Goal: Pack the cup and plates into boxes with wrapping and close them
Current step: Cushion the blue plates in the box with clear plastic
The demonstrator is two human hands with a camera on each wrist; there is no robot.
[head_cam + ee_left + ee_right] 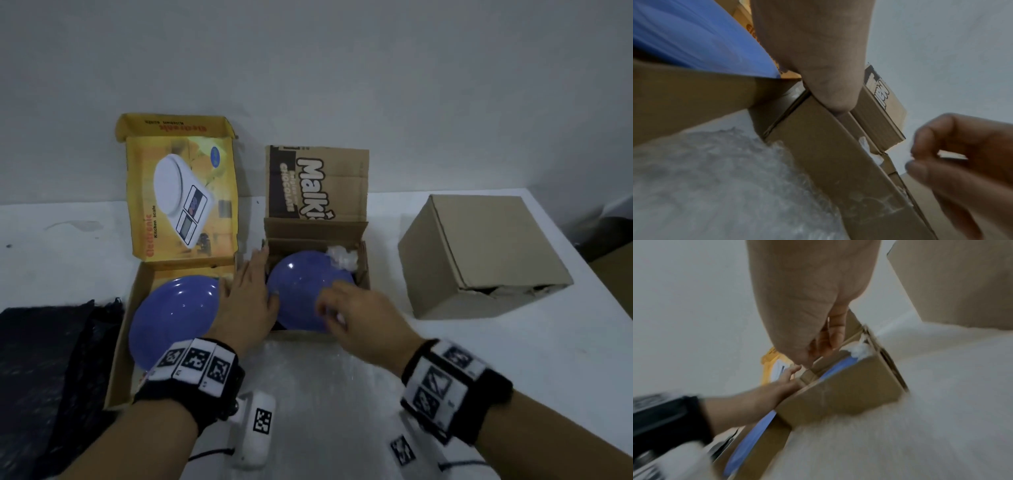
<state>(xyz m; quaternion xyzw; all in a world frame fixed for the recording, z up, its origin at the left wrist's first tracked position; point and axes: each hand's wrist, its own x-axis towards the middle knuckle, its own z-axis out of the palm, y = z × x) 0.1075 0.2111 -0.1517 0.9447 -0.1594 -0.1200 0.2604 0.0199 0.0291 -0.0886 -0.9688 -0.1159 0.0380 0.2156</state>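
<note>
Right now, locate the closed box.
In the head view the closed box sits on the table's right side, right of the open Malkist box, apart from both hands.

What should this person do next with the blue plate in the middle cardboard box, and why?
Probably seat the round blue plate flat: it overhangs the brown Malkist cardboard box's near edge, so the upright flap couldn't close. The left hand steadies the box's side; the right hand hovers over the plate.

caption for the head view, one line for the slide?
Both hands, left hand and right hand, over a blue plate in the open Malkist box.
</note>
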